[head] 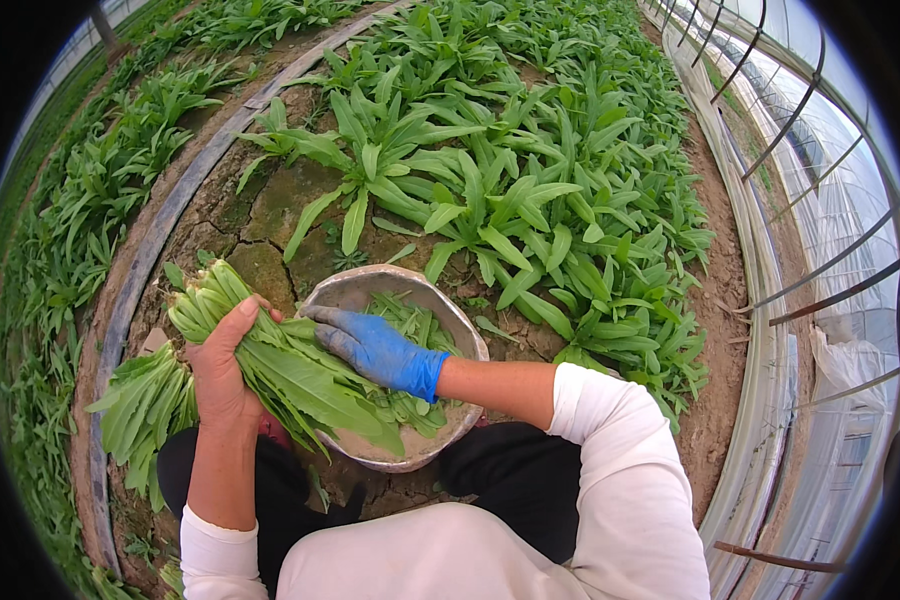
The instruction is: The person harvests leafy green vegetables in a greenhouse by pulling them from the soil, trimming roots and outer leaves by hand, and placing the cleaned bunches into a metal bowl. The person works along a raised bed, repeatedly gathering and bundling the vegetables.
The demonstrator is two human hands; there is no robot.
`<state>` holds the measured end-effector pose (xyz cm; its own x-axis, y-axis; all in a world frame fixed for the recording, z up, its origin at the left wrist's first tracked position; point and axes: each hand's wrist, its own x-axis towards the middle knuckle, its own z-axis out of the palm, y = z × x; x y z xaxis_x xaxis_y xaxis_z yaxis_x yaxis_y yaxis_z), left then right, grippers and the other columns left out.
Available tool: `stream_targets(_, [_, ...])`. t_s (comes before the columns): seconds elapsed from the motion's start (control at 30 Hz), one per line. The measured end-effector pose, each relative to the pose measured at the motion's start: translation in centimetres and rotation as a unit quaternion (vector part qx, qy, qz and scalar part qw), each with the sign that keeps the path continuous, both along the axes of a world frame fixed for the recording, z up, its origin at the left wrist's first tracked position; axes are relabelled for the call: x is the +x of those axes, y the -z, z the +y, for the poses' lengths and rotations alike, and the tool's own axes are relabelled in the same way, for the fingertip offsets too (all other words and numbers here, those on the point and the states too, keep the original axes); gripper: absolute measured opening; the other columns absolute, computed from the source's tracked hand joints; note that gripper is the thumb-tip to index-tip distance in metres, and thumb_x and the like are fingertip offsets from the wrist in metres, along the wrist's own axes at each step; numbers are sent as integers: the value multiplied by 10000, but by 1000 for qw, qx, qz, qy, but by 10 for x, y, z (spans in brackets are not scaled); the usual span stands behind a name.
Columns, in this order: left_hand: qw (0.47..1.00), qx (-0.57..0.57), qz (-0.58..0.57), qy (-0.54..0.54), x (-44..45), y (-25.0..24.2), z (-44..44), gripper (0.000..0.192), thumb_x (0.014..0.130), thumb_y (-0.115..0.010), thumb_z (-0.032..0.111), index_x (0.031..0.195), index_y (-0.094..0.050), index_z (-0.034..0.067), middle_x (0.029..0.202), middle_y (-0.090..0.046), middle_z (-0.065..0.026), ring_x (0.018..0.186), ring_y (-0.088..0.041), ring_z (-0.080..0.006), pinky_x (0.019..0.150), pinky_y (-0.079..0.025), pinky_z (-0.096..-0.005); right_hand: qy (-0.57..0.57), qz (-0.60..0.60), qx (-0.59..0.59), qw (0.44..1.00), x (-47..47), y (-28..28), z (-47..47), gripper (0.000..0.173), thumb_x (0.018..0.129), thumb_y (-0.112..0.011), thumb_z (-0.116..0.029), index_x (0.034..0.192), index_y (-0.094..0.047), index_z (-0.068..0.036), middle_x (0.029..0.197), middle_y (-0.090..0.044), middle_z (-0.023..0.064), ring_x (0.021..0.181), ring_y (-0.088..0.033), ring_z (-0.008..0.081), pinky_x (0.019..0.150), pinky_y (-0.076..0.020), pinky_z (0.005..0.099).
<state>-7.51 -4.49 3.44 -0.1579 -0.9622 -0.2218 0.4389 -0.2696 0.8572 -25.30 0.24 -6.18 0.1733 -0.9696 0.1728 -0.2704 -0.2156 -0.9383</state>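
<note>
My bare left hand (223, 367) grips a thick bunch of long-leaved greens (300, 367) near the pale cut stem ends, which point up and left. The leaves fan down and right over a worn round basin (471, 322). On my right hand (379, 349) is a blue glove with soiled fingertips. Its fingers lie across the bunch's leaves, above the basin; the thumb is hidden, so whether it grips cannot be told. Loose green leaves (420, 326) lie inside the basin. Beside my left forearm, another bunch of greens (146, 405) rests at the left.
Leafy plants (495, 187) grow densely ahead, beyond cracked bare soil (262, 266). A dark strip (161, 217) curves along the bed's left side, with more plant rows (67, 262) past it. Plastic sheeting (765, 360) and greenhouse hoops (802, 75) stand at right. My bent knees flank the basin.
</note>
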Motion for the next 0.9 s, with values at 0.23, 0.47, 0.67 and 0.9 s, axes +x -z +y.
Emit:
stream_targets(0.23, [997, 42, -58, -25, 13, -4, 4, 325, 805, -703, 68, 1097, -586, -12, 889, -646, -108, 759, -627, -222, 735, -536, -354, 82, 537, 251, 801, -177, 124, -18, 251, 838, -614, -232, 937, -748, -44, 962, -703, 231, 902, -695, 380, 798, -556, 469])
stream_targets(0.47, [986, 94, -125, -54, 7, 2, -6, 397, 767, -710, 84, 1125, -554, 10, 879, -630, -106, 747, -610, -223, 733, -530, -361, 76, 490, 373, 784, -226, 249, -92, 322, 882, -560, -266, 1033, -738, -43, 1112, -689, 223, 1040, -666, 392, 889, -522, 489])
stream_targets(0.67, [971, 141, -167, -98, -3, 12, -17, 413, 749, -683, 85, 1116, -522, -14, 852, -618, -135, 747, -609, -250, 724, -547, -391, 379, 351, 35, 855, -179, 291, -192, 469, 936, -514, -387, 1234, -640, -48, 1299, -614, 203, 1158, -582, 452, 983, -454, 523])
stream_targets(0.9, [967, 146, -183, -101, 6, 10, -19, 354, 754, -692, 124, 1053, -558, -10, 880, -608, -107, 772, -594, -231, 759, -498, -359, 164, 542, 240, 789, -216, 258, -197, 499, 955, -530, -354, 1376, -527, -87, 1381, -561, 159, 1198, -564, 381, 968, -469, 472])
